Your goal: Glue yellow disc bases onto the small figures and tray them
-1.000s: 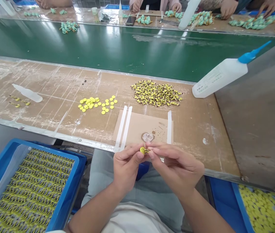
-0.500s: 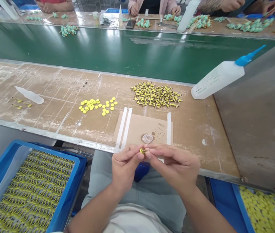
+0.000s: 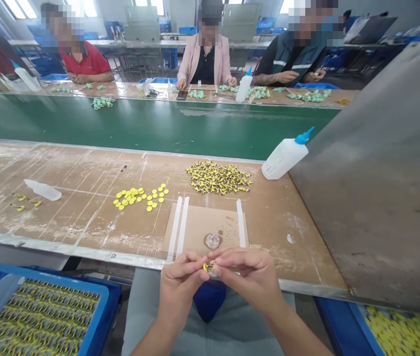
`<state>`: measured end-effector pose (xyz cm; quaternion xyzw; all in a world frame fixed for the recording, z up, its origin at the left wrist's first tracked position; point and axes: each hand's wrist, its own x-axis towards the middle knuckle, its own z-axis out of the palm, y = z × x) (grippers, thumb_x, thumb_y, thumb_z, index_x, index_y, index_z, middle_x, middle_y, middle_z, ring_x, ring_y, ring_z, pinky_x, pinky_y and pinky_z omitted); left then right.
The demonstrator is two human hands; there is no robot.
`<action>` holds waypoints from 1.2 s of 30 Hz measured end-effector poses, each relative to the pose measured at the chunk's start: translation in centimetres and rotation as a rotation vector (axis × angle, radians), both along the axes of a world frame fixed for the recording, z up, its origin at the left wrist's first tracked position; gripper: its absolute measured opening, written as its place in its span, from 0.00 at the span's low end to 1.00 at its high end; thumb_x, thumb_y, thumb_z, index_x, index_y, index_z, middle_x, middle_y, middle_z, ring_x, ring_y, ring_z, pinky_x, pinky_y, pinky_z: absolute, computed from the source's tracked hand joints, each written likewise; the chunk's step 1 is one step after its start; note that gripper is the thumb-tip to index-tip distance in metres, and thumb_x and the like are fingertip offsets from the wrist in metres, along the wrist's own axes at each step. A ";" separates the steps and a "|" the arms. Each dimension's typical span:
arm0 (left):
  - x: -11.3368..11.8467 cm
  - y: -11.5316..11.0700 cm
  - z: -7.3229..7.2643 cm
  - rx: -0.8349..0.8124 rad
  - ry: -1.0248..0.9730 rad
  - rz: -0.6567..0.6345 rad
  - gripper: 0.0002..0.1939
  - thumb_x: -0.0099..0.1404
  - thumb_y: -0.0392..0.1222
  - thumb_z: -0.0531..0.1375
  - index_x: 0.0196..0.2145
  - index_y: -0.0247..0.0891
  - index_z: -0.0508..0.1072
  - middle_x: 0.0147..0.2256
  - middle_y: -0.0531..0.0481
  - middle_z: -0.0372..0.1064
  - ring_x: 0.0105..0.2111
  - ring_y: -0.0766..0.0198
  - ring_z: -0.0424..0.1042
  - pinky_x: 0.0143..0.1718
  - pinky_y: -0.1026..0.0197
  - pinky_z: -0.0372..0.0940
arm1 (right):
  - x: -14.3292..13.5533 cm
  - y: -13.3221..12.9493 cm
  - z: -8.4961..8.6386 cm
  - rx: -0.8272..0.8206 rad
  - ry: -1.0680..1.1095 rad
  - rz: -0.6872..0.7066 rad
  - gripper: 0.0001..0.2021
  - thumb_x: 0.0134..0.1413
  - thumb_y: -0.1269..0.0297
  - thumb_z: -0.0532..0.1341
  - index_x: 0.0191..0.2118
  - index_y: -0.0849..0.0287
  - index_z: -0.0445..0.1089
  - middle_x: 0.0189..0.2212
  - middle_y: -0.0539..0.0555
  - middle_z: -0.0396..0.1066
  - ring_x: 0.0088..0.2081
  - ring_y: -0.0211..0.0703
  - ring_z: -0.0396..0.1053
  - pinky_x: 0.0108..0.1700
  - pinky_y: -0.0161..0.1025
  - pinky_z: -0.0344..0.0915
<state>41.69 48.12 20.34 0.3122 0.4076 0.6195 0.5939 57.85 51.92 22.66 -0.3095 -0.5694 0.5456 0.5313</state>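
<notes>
Between the fingertips of my left hand is a small yellow piece, pinched near the table's front edge. My right hand pinches a tiny part against it; the fingertips hide most of that part. Just beyond them a clear round blob lies on a taped cardboard sheet. Yellow discs are scattered left of the sheet. Behind it is a heap of small yellow and dark pieces.
A white bottle with a blue nozzle leans against a metal panel at the right. Blue trays of yellow pieces stand low at left and right. Beyond the green belt sit several people.
The view has tilted up, so the table and my hands appear lower and the people across show more fully. Both hands still pinch the small piece together.
</notes>
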 end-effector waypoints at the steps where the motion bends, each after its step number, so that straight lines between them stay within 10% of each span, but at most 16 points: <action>1: 0.0 0.0 0.0 -0.004 0.010 0.009 0.10 0.54 0.42 0.76 0.36 0.46 0.86 0.28 0.50 0.72 0.30 0.70 0.72 0.33 0.70 0.69 | 0.0 0.0 -0.1 -0.013 0.017 0.000 0.08 0.55 0.72 0.74 0.36 0.49 0.84 0.33 0.53 0.81 0.39 0.45 0.81 0.46 0.34 0.77; 17: -1.0 1.4 0.6 0.310 -0.015 -0.194 0.13 0.44 0.40 0.80 0.28 0.46 0.85 0.24 0.53 0.71 0.26 0.71 0.70 0.28 0.69 0.67 | 1.3 0.7 -0.5 -0.089 0.112 0.329 0.09 0.53 0.72 0.75 0.39 0.51 0.84 0.33 0.55 0.81 0.35 0.43 0.79 0.39 0.34 0.75; 26: -1.0 1.0 0.0 0.521 0.037 -0.205 0.43 0.45 0.42 0.80 0.59 0.48 0.74 0.24 0.58 0.69 0.25 0.70 0.67 0.30 0.69 0.67 | 1.2 0.6 0.1 -0.106 0.064 0.387 0.07 0.52 0.72 0.76 0.38 0.57 0.83 0.31 0.56 0.80 0.30 0.42 0.78 0.34 0.32 0.74; 36: -2.3 0.4 1.9 0.621 0.287 -0.218 0.42 0.54 0.43 0.76 0.64 0.51 0.68 0.25 0.57 0.72 0.25 0.69 0.71 0.34 0.66 0.67 | 0.9 0.7 0.9 -0.207 0.074 0.465 0.08 0.50 0.70 0.77 0.37 0.60 0.81 0.30 0.56 0.79 0.30 0.40 0.78 0.36 0.31 0.75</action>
